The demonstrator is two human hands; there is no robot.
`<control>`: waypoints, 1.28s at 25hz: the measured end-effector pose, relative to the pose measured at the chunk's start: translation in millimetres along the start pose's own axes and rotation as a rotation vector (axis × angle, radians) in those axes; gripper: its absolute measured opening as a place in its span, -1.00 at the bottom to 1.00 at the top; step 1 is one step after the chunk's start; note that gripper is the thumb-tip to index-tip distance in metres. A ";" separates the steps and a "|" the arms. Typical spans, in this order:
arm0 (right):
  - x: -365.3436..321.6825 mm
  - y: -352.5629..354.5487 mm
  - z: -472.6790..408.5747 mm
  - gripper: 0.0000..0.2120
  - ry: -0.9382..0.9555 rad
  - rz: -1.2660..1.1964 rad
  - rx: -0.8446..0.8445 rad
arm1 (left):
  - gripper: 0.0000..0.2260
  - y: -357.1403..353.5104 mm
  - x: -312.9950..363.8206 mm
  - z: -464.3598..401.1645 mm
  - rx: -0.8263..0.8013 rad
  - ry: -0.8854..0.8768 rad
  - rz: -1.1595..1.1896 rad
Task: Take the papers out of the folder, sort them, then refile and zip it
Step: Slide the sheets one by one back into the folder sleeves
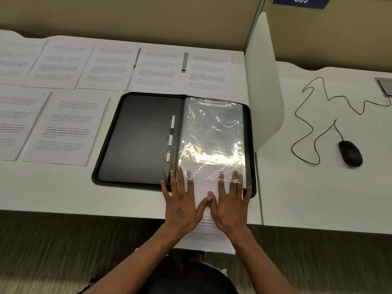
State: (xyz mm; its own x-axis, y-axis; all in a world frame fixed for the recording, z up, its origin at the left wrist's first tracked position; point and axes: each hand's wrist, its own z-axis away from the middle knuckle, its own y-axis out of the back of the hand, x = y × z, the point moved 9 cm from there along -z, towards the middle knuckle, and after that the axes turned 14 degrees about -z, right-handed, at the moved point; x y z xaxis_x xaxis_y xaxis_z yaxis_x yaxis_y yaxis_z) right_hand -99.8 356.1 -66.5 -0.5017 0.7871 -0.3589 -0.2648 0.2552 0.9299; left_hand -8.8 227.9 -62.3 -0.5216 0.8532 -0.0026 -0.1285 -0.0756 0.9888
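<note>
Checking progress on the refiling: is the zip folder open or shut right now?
Open. The folder lies spread flat on the desk, black inner cover and clear sleeves both exposed.

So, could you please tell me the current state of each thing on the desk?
Black zip folder: open flat, unzipped.
Clear plastic sleeves: lying on right half.
Printed white sheet: partly slid into sleeve.
Loose printed pages: spread in rows.
Left hand: flat, open.
Right hand: flat, open.
</note>
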 end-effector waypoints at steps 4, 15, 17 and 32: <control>-7.5 15.7 3.4 -0.48 0.056 -0.066 0.131 | -0.21 3.2 8.1 8.1 0.082 -0.069 0.040; -21.3 -0.8 -8.5 -0.46 0.187 -0.183 0.011 | -0.36 5.8 17.1 3.3 0.063 -0.211 0.053; -24.0 -2.3 0.5 -0.49 0.254 -0.205 0.031 | -0.35 7.7 16.9 3.7 0.065 -0.238 0.064; -47.2 -3.1 -29.6 -0.40 0.233 -0.181 -0.067 | -0.33 24.2 1.3 -4.0 0.017 -0.380 0.064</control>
State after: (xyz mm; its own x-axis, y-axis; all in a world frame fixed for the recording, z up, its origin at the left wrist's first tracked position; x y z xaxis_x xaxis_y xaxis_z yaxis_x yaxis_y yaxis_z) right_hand -99.7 301.6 -54.8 -0.6151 0.5801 -0.5339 -0.4170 0.3353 0.8448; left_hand -16.0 225.1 -39.0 -0.1783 0.9777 0.1113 -0.0900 -0.1288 0.9876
